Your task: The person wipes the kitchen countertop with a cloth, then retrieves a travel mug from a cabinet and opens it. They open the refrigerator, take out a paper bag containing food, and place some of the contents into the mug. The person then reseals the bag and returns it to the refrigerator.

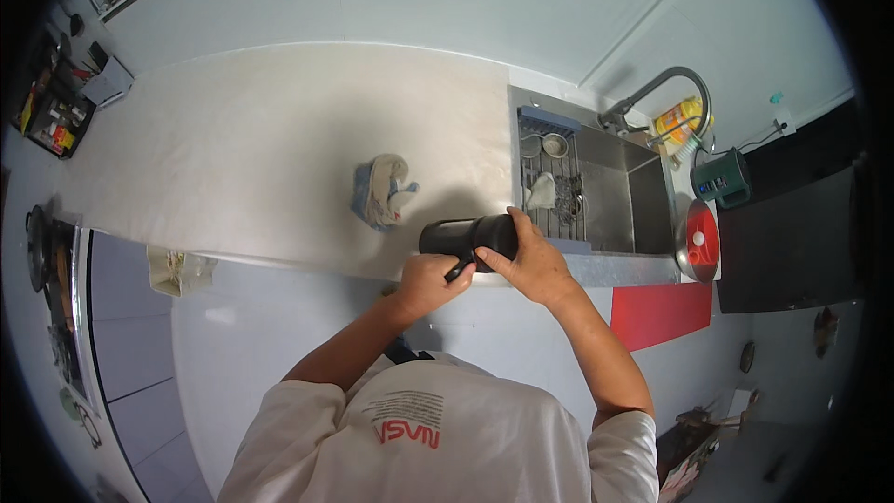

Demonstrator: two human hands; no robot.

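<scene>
A black travel mug (447,236) is tilted onto its side above the front edge of the countertop (244,133). My left hand (433,281) grips its handle. Around the wide dark end of the mug, my right hand (529,258) is wrapped, thumb toward me and fingers on the far side. Whether that end is a lid or the base cannot be told. A crumpled beige and blue cloth (384,190) lies on the counter just beyond the mug, apart from both hands.
Right of the counter is a steel sink (646,206) with a drying rack (552,223) and a curved faucet (688,73). A green electric kettle (723,178) and a metal bowl with a red insert (700,241) stand beyond it. A black basket (59,122) sits far left.
</scene>
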